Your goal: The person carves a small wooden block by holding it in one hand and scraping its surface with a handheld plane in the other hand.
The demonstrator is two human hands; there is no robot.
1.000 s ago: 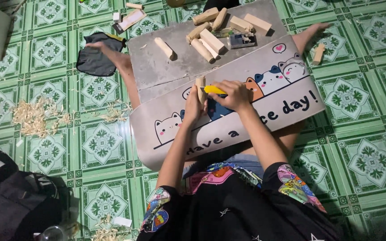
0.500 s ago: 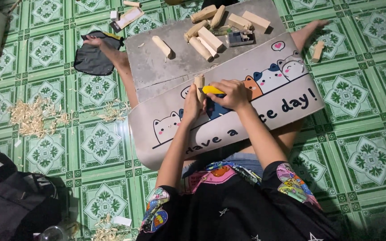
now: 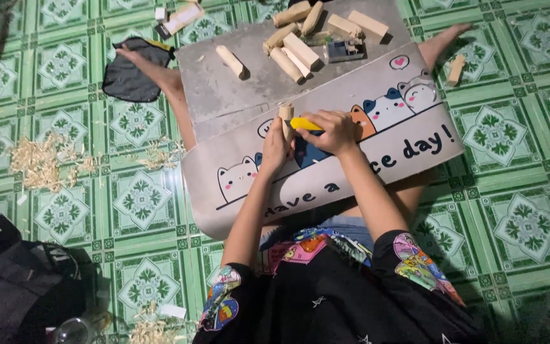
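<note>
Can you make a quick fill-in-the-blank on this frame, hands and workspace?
1. The left hand holds a small ____ block.
2. The right hand grips a tool with a ____ handle.
3. The loose blocks lie on a grey mat printed with cartoon ____.
4. Shavings lie on the ____ tiled floor.

Missing: wooden; yellow; cats; green

I see my left hand (image 3: 276, 145) gripping a short wooden stick (image 3: 286, 116) upright on the grey surface (image 3: 237, 95) across my lap, while my right hand (image 3: 331, 130) presses a yellow-handled cutter (image 3: 305, 123) against it. More wooden blocks (image 3: 300, 48) lie heaped at the far edge. Wood shavings (image 3: 36, 159) litter the green tiled floor (image 3: 504, 191) to my left.
</note>
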